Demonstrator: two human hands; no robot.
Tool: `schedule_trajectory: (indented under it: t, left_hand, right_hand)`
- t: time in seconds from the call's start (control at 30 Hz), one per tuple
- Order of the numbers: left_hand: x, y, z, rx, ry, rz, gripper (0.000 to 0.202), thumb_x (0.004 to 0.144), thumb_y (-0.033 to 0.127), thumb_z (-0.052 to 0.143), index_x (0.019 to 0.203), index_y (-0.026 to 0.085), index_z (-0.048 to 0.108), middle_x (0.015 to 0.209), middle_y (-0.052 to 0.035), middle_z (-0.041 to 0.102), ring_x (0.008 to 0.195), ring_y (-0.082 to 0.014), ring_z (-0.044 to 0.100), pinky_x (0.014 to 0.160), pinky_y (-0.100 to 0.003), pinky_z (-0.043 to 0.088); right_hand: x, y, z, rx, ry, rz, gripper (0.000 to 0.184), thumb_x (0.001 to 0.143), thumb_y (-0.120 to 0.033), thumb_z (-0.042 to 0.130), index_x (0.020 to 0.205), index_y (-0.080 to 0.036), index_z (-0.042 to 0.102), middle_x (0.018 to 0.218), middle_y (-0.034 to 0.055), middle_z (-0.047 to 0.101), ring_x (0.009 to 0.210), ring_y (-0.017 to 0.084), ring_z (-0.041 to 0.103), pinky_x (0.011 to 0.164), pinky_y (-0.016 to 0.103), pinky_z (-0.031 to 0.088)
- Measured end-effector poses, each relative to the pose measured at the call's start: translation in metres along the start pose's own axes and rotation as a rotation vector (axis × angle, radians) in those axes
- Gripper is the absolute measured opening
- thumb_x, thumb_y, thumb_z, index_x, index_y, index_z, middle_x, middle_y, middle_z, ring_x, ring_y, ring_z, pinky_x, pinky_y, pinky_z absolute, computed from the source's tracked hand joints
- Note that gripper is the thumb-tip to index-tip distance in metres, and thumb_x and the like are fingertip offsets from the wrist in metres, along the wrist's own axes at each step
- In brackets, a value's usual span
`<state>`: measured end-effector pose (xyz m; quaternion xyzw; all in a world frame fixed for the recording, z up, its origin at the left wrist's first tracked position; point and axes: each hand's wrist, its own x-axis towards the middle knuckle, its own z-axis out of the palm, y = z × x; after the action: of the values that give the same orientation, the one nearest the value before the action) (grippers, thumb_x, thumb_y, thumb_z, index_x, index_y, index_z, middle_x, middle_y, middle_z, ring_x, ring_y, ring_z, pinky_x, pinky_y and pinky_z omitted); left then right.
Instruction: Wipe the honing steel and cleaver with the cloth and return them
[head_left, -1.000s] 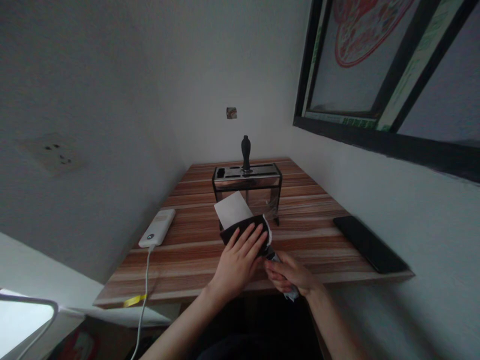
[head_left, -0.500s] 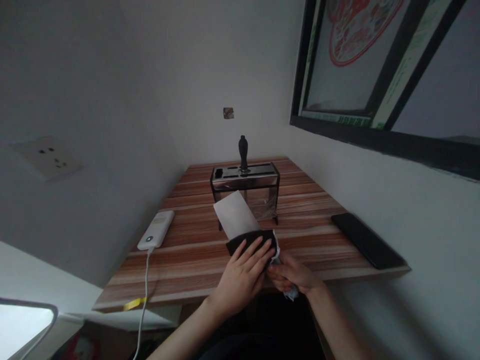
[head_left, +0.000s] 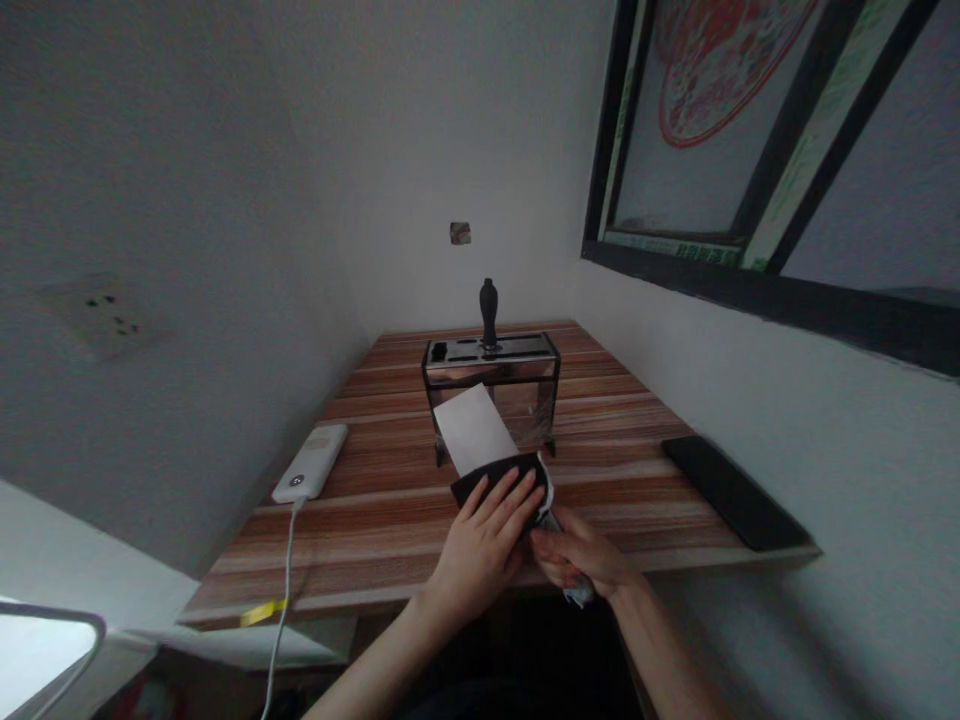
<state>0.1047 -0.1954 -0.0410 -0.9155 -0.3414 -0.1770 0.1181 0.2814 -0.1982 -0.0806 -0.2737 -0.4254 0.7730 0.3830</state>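
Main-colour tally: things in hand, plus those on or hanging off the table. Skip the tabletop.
White: 2 (rectangular white power bank, thin white cable)
Black: 3 (flat black rectangular slab, folded black cover, upright black handle)
Yellow: 1 (narrow yellow strip)
Mixed: 2 (broad pale-bladed cleaver, dark-framed, clear-sided, shiny-topped rack)
Total: 8

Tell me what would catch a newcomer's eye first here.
Likely the broad, pale blade at centre, with black cloth under the left hand and the right hand gripping its near end. Just beyond stands the rack, a black handle rising from its top. A white power bank lies left, a black phone right.
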Motion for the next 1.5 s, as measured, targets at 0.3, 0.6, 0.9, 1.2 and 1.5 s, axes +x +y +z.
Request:
schedule_trajectory:
  t: [0.3, 0.6, 0.9, 1.2, 1.5]
  left_hand:
    - [0.002, -0.014, 0.000, 0.050, -0.021, 0.018, 0.068, 0.082, 0.013, 0.045, 0.144, 0.020, 0.019, 0.151, -0.0005, 0.021, 0.140, -0.0188, 0.013, 0.113, -0.041, 0.015]
    - [-0.002, -0.012, -0.006, -0.070, 0.003, 0.028, 0.070, 0.075, 0.003, 0.043, 0.142, 0.016, 0.026, 0.150, -0.0047, 0.026, 0.139, -0.0193, 0.017, 0.114, -0.043, 0.017]
    - [-0.001, 0.001, 0.009, -0.208, 0.104, 0.025, 0.057, 0.080, 0.004, 0.042, 0.135, 0.018, 0.039, 0.141, -0.0047, 0.042, 0.136, -0.0189, 0.028, 0.110, -0.045, 0.026]
    - [0.001, -0.002, 0.014, -0.209, 0.137, 0.031, 0.051, 0.083, 0.006, 0.045, 0.132, 0.018, 0.043, 0.140, -0.0067, 0.043, 0.135, -0.0193, 0.029, 0.110, -0.045, 0.027]
    - [0.001, -0.008, 0.007, -0.121, 0.070, 0.091, 0.048, 0.090, 0.021, 0.046, 0.137, 0.021, 0.036, 0.143, -0.0041, 0.040, 0.137, -0.0180, 0.024, 0.111, -0.042, 0.025]
  right_hand:
    - [0.001, -0.003, 0.003, 0.017, -0.041, -0.013, 0.036, 0.074, -0.040, 0.070, 0.070, -0.019, 0.042, 0.047, -0.0129, 0.036, 0.032, -0.001, 0.022, 0.030, 0.012, 0.021]
    - [0.001, -0.002, 0.002, 0.012, -0.040, 0.004, 0.035, 0.074, -0.041, 0.070, 0.074, -0.019, 0.042, 0.048, -0.0126, 0.038, 0.032, -0.001, 0.023, 0.030, 0.011, 0.022]
    - [0.002, 0.003, -0.004, 0.077, -0.046, -0.017, 0.037, 0.074, -0.043, 0.070, 0.085, -0.021, 0.042, 0.047, -0.0137, 0.038, 0.031, -0.001, 0.021, 0.030, 0.011, 0.023]
    - [0.000, 0.001, -0.002, 0.078, -0.031, -0.029, 0.039, 0.073, -0.043, 0.071, 0.084, -0.022, 0.040, 0.048, -0.0137, 0.039, 0.031, -0.001, 0.021, 0.030, 0.011, 0.021]
    - [0.001, 0.003, -0.003, 0.024, -0.039, -0.024, 0.038, 0.074, -0.045, 0.070, 0.080, -0.020, 0.042, 0.049, -0.0125, 0.039, 0.032, -0.001, 0.023, 0.031, 0.012, 0.023]
